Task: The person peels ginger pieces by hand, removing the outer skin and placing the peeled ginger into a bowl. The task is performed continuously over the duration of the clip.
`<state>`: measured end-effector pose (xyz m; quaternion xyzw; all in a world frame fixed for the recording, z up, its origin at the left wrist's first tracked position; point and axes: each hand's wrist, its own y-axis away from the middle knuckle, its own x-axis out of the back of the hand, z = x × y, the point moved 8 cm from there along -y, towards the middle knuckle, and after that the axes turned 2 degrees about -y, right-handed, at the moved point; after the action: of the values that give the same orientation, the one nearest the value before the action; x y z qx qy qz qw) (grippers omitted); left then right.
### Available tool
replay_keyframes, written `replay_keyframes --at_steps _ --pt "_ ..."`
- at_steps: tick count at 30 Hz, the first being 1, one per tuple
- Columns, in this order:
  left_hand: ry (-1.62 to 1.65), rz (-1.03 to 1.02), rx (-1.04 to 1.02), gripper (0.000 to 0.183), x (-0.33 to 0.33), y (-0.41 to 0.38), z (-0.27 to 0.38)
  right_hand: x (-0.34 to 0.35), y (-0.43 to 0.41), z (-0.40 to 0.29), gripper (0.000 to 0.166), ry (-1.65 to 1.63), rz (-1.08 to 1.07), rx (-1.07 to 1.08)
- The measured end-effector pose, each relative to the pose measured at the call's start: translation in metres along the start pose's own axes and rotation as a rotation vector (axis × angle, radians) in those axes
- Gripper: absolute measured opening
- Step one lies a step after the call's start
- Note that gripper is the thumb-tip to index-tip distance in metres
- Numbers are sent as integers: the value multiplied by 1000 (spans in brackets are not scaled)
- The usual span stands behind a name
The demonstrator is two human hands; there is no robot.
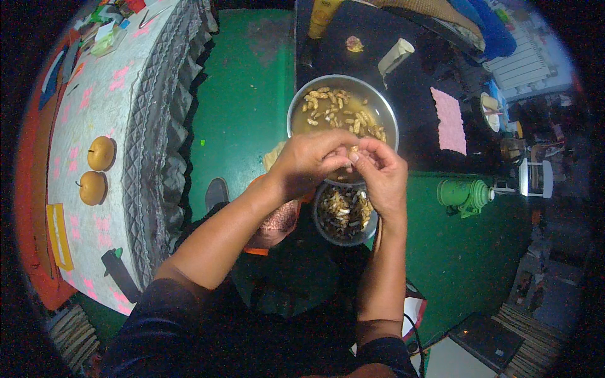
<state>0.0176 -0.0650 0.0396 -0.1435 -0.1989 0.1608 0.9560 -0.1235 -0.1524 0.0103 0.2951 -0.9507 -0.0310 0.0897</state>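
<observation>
My left hand (314,153) and my right hand (380,167) meet over the near edge of a metal basin (393,106). Between my fingertips is a small peanut in its shell (353,149), pinched by my right thumb and fingers; the left fingertips are against it or very close. Several unshelled peanuts (361,120) lie in cloudy liquid in the basin. Just below it, partly behind my right hand, a bowl (326,231) holds peanut shells and dark bits. Under my left forearm is a shiny pinkish container or bag (279,219), partly hidden.
On the dark table are a toilet paper roll (396,56), a pink cloth (449,120) and a crumpled scrap (354,44). A green thermos flask (465,196) stands on the green floor at right. Two round yellow-brown pears (100,153) rest on the cloth-covered surface at left.
</observation>
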Motion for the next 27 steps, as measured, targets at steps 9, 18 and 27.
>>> replay_keyframes --at_steps 9,18,27 --pt "-32 -56 -75 27 -7 1 -6 2 4 6 20 11 9 -48" --pt "-130 -23 -166 21 -5 4 1 -3 6 2 17 -9 -31 -125" --pt "-143 -37 -278 13 -6 6 8 -17 7 -4 14 27 -46 -88"
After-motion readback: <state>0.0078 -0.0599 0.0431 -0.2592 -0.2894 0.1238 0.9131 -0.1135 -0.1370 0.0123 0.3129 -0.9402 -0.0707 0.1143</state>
